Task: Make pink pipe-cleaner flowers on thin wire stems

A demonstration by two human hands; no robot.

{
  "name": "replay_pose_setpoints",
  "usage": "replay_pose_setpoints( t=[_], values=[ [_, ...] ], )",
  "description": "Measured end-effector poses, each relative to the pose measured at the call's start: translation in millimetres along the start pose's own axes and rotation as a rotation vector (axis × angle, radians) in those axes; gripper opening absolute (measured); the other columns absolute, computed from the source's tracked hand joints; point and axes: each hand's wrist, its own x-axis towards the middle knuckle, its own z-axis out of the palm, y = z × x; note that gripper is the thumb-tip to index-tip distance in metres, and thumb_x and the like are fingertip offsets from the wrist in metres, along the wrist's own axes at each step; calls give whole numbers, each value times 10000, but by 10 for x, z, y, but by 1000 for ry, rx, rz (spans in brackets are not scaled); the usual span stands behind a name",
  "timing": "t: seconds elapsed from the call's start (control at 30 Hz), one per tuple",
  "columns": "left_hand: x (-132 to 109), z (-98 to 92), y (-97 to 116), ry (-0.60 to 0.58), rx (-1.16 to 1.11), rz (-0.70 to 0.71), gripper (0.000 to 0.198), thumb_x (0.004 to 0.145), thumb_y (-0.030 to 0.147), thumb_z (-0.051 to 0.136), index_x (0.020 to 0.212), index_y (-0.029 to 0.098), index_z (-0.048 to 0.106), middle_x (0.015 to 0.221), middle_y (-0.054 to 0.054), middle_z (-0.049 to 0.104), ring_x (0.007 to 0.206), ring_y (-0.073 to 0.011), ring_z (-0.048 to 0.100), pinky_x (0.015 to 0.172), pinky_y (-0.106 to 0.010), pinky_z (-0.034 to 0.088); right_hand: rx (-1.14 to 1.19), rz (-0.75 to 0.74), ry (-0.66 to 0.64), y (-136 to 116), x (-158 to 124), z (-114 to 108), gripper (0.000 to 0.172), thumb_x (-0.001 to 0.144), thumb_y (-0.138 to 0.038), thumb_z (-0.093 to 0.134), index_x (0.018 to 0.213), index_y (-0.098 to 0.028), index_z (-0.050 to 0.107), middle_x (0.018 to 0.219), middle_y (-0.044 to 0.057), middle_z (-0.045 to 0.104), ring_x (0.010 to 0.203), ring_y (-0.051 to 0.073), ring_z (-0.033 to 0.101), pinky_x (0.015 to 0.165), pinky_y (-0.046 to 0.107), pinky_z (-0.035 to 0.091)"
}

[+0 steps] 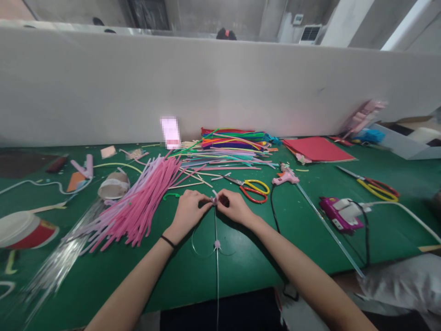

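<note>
My left hand and my right hand meet over the green table. Thumb and fingertips of both are pinched on a small pale lilac pipe cleaner, bent into a loop and mostly hidden by the fingers. Down from it runs a thin, straight, pale stem, which reaches past the table's front edge. Partway along the stem sits a small fuzzy lilac ball, with thin clear curved strands spreading to both sides. Just beyond my right hand lie red and yellow handled scissors.
Pink and lilac pipe cleaners lie in a bundle at left, beside thin wires. Coloured pipe cleaners are piled by the partition. A pink glue gun, purple power strip and second scissors lie right.
</note>
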Motion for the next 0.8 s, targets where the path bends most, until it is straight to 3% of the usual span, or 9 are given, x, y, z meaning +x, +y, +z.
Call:
replay_pose_setpoints(
  t=[0.33, 0.5, 0.8],
  values=[
    [-3, 60, 54, 74, -51, 134, 112, 891, 258, 595, 863, 200, 686, 905, -58, 627, 964, -239, 503, 872, -391, 432, 174, 102, 57, 109, 17, 47, 143, 798, -234, 620, 919, -193, 555, 775, -5, 650, 675, 121, 608, 645, 239, 497],
    [11, 95, 30, 86, -104, 164, 112, 896, 267, 595, 889, 219, 695, 910, -53, 633, 1009, -241, 496, 904, -393, 438, 95, 54, 33, 133, 19, 29, 51, 820, -234, 604, 847, -198, 629, 780, 4, 680, 705, 135, 629, 686, 254, 498],
    [44, 101, -46, 62, -126, 177, 77, 868, 236, 624, 829, 212, 686, 884, -39, 670, 992, -238, 514, 892, -394, 445, 32, 54, 31, 29, 4, 34, 150, 840, -338, 633, 829, -198, 688, 773, 17, 708, 675, 146, 640, 644, 245, 487]
  ],
)
